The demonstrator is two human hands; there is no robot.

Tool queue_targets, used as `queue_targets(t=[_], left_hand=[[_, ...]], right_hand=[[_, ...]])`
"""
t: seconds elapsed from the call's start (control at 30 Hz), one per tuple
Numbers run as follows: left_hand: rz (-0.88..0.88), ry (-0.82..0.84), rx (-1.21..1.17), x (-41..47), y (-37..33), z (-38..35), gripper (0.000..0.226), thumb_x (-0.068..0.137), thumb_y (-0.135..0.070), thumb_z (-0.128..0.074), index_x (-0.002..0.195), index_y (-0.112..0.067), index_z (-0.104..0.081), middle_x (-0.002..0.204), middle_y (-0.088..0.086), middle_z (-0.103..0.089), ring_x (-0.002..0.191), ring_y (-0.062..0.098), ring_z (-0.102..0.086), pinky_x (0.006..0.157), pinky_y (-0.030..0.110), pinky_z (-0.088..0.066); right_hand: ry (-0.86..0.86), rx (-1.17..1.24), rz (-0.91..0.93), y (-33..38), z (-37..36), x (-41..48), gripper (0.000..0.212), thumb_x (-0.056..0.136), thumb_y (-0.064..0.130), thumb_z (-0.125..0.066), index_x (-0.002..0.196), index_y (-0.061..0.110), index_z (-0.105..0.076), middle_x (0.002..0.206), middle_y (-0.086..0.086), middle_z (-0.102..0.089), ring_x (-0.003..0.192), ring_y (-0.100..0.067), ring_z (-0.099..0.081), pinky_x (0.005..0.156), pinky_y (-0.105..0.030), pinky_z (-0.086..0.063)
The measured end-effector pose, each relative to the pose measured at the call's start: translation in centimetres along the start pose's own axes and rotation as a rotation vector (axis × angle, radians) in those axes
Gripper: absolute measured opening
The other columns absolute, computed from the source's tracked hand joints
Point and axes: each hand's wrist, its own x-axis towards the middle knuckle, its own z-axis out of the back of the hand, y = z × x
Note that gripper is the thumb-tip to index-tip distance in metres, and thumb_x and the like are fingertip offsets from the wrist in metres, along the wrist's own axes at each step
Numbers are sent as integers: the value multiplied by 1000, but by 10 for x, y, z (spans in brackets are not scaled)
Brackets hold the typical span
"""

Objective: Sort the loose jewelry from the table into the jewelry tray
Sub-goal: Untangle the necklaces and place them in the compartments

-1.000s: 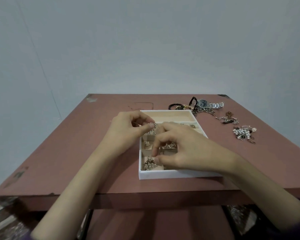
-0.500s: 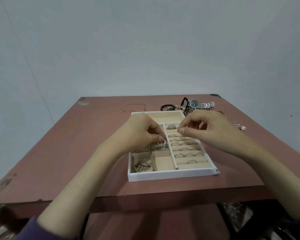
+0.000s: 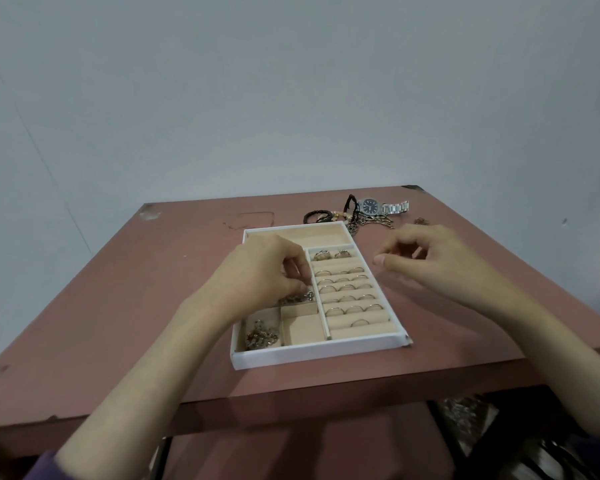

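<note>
Head view: on the table [image 3: 146, 292] the white tray [image 3: 317, 355] lies close to the near edge. In the tray's near-left compartment sits a tangle of chain [image 3: 261, 336]. Just beyond it the left hand [image 3: 257, 275] stays over the tray's left compartments, as half a second ago. Its fingers are curled down and pinch a silvery piece [image 3: 300, 297] in the compartment past the empty near ones. The tray's right half holds rows of rings [image 3: 347, 288], now in full sight. The right hand [image 3: 430, 254], which hung over those rows half a second ago with thumb and forefinger together, has drawn off past the tray's right wall. It hovers there above the table with fingers loosely curled and nothing visible between them. The tray's far compartment lies bare. Behind the tray, on the table, lie black bracelets [image 3: 317, 216], a heap of chains [image 3: 373, 221] and a watch [image 3: 371, 206].
</note>
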Motion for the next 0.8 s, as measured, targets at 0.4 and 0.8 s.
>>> queue_targets(t=[0.4,0.8], left_hand=[[-195,-23,-126,47,-70,-33,11,80,-19,-63,87,-23,-70,65,-16,-56,58,-4,-49,54,6,-35],[-105,-36,-75,103,-117,-76,9,80,-22,-63,86,-20,-69,92,5,-69,91,24,-63,82,34,-51]], right_hand=[[-375,-87,-244,-80,45,3,12,82,14,-64,71,19,-67,69,-3,-60,66,-14,-51,58,-11,-35],[-339,-300,-193,-95,40,3,25,78,5,-50,83,17,-71,78,6,-53,78,-15,-50,77,-35,-45]])
